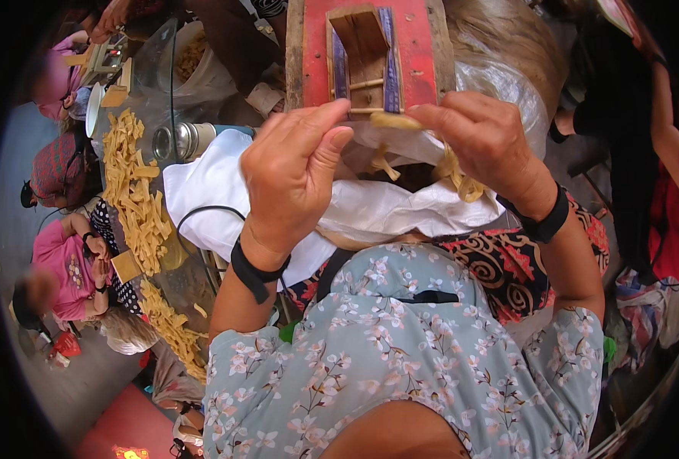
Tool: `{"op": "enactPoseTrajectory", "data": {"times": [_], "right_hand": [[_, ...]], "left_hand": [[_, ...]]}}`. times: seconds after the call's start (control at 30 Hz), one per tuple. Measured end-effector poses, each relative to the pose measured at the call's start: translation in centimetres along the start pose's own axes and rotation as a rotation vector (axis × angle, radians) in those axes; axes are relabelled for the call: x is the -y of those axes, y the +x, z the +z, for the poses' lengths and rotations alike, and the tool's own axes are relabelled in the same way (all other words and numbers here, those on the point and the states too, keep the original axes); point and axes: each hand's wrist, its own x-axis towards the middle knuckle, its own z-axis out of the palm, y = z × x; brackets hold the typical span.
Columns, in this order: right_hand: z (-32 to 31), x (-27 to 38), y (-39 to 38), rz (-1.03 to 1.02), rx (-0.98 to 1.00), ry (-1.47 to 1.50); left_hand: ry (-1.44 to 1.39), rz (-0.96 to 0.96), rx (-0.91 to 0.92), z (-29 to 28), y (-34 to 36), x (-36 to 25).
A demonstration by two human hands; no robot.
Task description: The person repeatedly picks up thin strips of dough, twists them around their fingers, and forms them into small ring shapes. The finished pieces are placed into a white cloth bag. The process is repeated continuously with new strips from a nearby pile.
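My right hand [485, 138] pinches one end of a pale yellow, ribbon-like strip [397, 122] between thumb and fingers. Opposite it, my left hand [289, 164] is raised, thumb apart from the fingers, with nothing visible in it. Just beyond both hands stands a small wooden frame [361, 38] with blue-purple sides and thin rods across its near end, on a red board [420, 53]. Below my hands, more yellow strips [462, 183] hang or lie by a white plastic sack [408, 206], and a short piece [385, 164] shows between my hands.
To the left, a glass-topped table [179, 287] bears long heaps of yellow strips [136, 199] and a metal-lidded jar [186, 141]. A white bucket [194, 57] stands at the far left. Other people sit along the left; a person in black and red [638, 122] is at the right.
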Motion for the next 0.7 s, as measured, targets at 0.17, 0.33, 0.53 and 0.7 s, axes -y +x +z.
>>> {"op": "enactPoseTrajectory", "data": {"times": [0.17, 0.33, 0.53, 0.7], "right_hand": [[-0.5, 3.2, 0.7, -0.243, -0.004, -0.060], [1.8, 1.6, -2.8, 0.086, -0.133, 0.225], [0.6, 6.5, -3.9, 0.592, 0.280, 1.099], [-1.4, 7.1, -2.5, 0.843, 0.416, 1.294]], "left_hand": [[-1.129, -0.696, 0.558, 0.0, -1.5, -1.9], [-1.290, -0.515, 0.462, -0.7, -2.8, -3.9], [-0.991, -0.084, 0.199, -1.8, -2.2, -4.6], [0.120, 0.267, 0.198, 0.3, -2.6, -4.8]]}}
